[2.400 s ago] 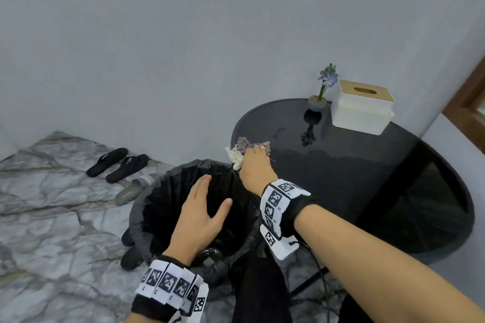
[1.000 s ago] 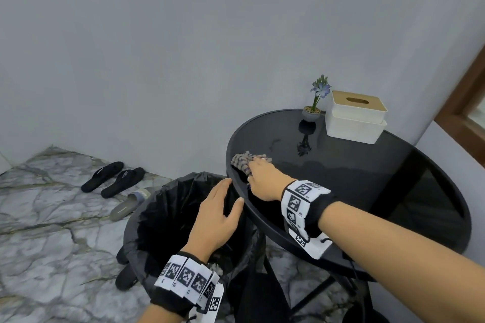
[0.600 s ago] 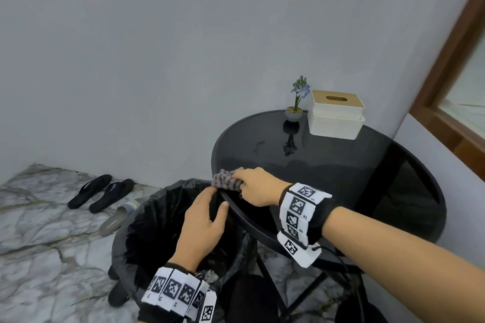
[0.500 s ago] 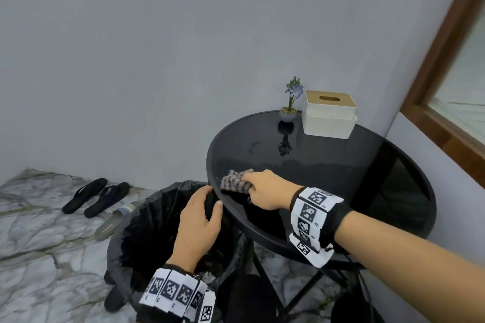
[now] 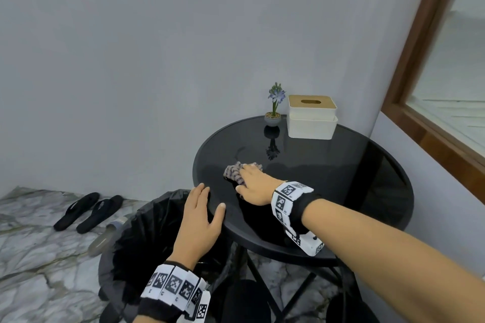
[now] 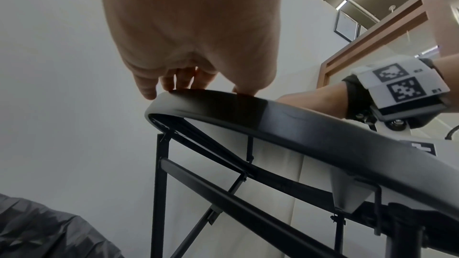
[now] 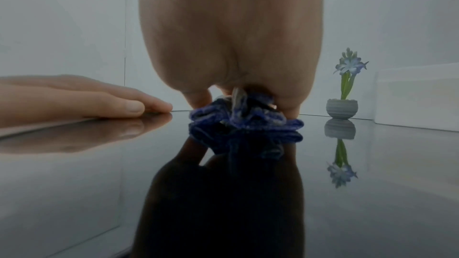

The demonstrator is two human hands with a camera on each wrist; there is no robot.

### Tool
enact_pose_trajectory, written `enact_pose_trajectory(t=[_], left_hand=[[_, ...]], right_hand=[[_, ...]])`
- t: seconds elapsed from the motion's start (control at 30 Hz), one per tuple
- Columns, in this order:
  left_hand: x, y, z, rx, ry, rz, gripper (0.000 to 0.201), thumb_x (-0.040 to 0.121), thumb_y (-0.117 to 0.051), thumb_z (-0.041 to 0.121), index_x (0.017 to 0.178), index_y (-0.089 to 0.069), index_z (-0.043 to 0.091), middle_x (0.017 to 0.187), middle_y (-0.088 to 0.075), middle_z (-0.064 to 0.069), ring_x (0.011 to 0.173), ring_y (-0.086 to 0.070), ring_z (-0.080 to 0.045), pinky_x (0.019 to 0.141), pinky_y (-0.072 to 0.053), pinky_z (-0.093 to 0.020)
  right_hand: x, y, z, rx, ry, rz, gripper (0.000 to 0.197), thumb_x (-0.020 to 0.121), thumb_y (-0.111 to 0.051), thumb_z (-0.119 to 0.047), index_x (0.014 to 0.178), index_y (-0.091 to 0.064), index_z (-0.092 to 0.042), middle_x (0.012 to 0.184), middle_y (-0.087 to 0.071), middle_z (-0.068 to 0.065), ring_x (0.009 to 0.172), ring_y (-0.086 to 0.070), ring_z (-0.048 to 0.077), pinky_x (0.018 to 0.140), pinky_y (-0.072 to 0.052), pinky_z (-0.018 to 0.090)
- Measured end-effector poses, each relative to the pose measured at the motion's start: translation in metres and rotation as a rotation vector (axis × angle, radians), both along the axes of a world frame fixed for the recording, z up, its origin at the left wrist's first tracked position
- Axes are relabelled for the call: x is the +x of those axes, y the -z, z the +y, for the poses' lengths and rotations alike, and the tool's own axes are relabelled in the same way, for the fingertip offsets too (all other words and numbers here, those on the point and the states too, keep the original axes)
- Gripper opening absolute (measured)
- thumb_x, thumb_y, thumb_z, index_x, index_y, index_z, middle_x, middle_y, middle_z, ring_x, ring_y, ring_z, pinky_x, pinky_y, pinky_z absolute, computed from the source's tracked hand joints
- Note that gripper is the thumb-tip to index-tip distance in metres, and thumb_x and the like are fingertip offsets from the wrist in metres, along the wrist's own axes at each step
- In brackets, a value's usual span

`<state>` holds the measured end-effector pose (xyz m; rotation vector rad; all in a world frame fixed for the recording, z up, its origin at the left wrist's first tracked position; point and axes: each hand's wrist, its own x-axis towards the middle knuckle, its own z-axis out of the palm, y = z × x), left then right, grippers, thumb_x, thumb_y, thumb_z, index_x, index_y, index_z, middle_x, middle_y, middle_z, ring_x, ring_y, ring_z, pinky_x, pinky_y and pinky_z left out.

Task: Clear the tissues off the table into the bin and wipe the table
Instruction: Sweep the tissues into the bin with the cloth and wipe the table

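My right hand (image 5: 245, 174) holds a bunched checked cloth (image 5: 233, 172) down on the round black glass table (image 5: 328, 191), a little in from its left edge. In the right wrist view the cloth (image 7: 246, 125) shows blue, gathered under my fingers and thumb. My left hand (image 5: 207, 199) lies flat with straight fingers on the table's left rim (image 6: 273, 113), above the bin (image 5: 147, 231) with its black liner. The left hand's fingertips (image 7: 129, 105) rest on the glass left of the cloth. No tissue shows on the table top.
A white tissue box (image 5: 311, 118) with a wooden lid and a small potted flower (image 5: 273, 113) stand at the table's far side by the wall. Slippers (image 5: 86, 211) lie on the marble floor left of the bin. A wooden window frame (image 5: 425, 102) runs along the right.
My right hand has slid the cloth from the table's left edge inward over the glass. My left hand has come up from over the bin onto the table's rim.
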<state>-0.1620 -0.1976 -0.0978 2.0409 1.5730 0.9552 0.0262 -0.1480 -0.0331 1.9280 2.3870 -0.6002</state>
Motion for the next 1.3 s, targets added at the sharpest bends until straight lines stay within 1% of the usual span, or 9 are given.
enact_pose_trajectory(t=[0.13,0.27,0.4,0.5,0.7,0.87,1.03,1.17,1.3], left_hand=[[-0.001,0.004,0.002,-0.003,0.004,-0.005,0.066,0.096,-0.05,0.044,0.151,-0.032,0.012,0.162,-0.021,0.002,0.149,-0.014,-0.01,0.117,-0.01,-0.023],[-0.006,0.007,0.003,-0.006,0.028,-0.069,0.065,0.097,-0.047,0.044,0.153,-0.028,0.017,0.162,-0.021,0.007,0.148,-0.014,-0.004,0.117,-0.012,-0.023],[-0.011,0.009,0.0,-0.015,0.081,-0.096,0.066,0.097,-0.051,0.041,0.155,-0.024,0.021,0.162,-0.017,0.012,0.147,-0.01,0.002,0.116,-0.011,-0.02],[-0.015,0.009,0.0,-0.025,0.115,-0.113,0.064,0.098,-0.051,0.036,0.155,-0.024,0.024,0.162,-0.016,0.015,0.146,-0.01,0.005,0.115,-0.011,-0.019],[-0.021,0.009,0.0,-0.066,0.13,-0.129,0.06,0.099,-0.049,0.025,0.154,-0.024,0.024,0.161,-0.016,0.016,0.146,-0.011,0.005,0.115,-0.011,-0.019],[-0.02,0.01,0.002,-0.078,0.104,-0.145,0.06,0.099,-0.048,0.017,0.155,-0.025,0.021,0.162,-0.017,0.012,0.143,-0.011,0.008,0.108,-0.007,-0.006],[-0.019,0.008,0.0,-0.065,0.113,-0.138,0.06,0.098,-0.046,0.013,0.154,-0.026,0.021,0.162,-0.019,0.01,0.146,-0.014,0.002,0.114,-0.009,-0.017],[-0.018,0.005,-0.002,-0.059,0.107,-0.083,0.063,0.096,-0.045,0.008,0.154,-0.026,0.021,0.162,-0.019,0.01,0.147,-0.014,-0.001,0.116,-0.009,-0.019],[-0.017,0.002,-0.003,-0.063,0.087,-0.095,0.057,0.098,-0.044,0.014,0.153,-0.03,0.021,0.162,-0.021,0.009,0.147,-0.016,-0.003,0.116,-0.011,-0.021]], right_hand=[[-0.015,-0.005,-0.008,-0.005,-0.121,-0.02,0.059,0.1,-0.033,-0.025,0.152,-0.013,-0.004,0.163,-0.007,0.011,0.15,-0.001,0.027,0.121,-0.01,0.046],[-0.018,-0.007,-0.027,-0.056,-0.19,-0.069,0.059,0.102,-0.03,-0.017,0.154,-0.004,-0.005,0.164,0.004,0.011,0.151,0.006,0.025,0.122,-0.001,0.038],[-0.017,-0.002,-0.047,-0.076,-0.193,-0.093,0.062,0.101,-0.029,-0.018,0.154,0.001,-0.008,0.163,0.009,0.009,0.151,0.008,0.024,0.122,-0.004,0.044],[-0.013,-0.001,-0.061,-0.071,-0.185,-0.091,0.062,0.101,-0.029,-0.019,0.154,0.002,-0.009,0.163,0.01,0.009,0.151,0.008,0.024,0.122,-0.006,0.045],[-0.016,0.004,-0.078,-0.018,-0.162,-0.073,0.061,0.1,-0.029,-0.02,0.155,-0.002,-0.011,0.164,0.006,0.01,0.151,0.003,0.026,0.121,-0.01,0.046],[-0.023,0.008,-0.077,0.013,-0.18,-0.096,0.061,0.099,-0.029,-0.019,0.154,-0.006,-0.011,0.164,0.001,0.011,0.151,0.0,0.028,0.12,-0.013,0.049],[-0.009,0.005,-0.096,0.041,-0.19,-0.007,0.057,0.1,-0.031,-0.019,0.154,-0.014,-0.012,0.164,-0.002,0.008,0.151,-0.002,0.023,0.121,-0.012,0.043],[0.007,0.009,-0.116,0.065,-0.171,0.037,0.056,0.1,-0.03,-0.02,0.154,-0.016,-0.014,0.164,-0.005,0.005,0.151,-0.002,0.018,0.122,-0.011,0.04],[0.026,0.012,-0.142,0.191,-0.087,0.047,0.055,0.101,-0.031,-0.03,0.154,-0.022,-0.017,0.163,-0.012,-0.002,0.15,-0.009,0.012,0.122,-0.011,0.032]])
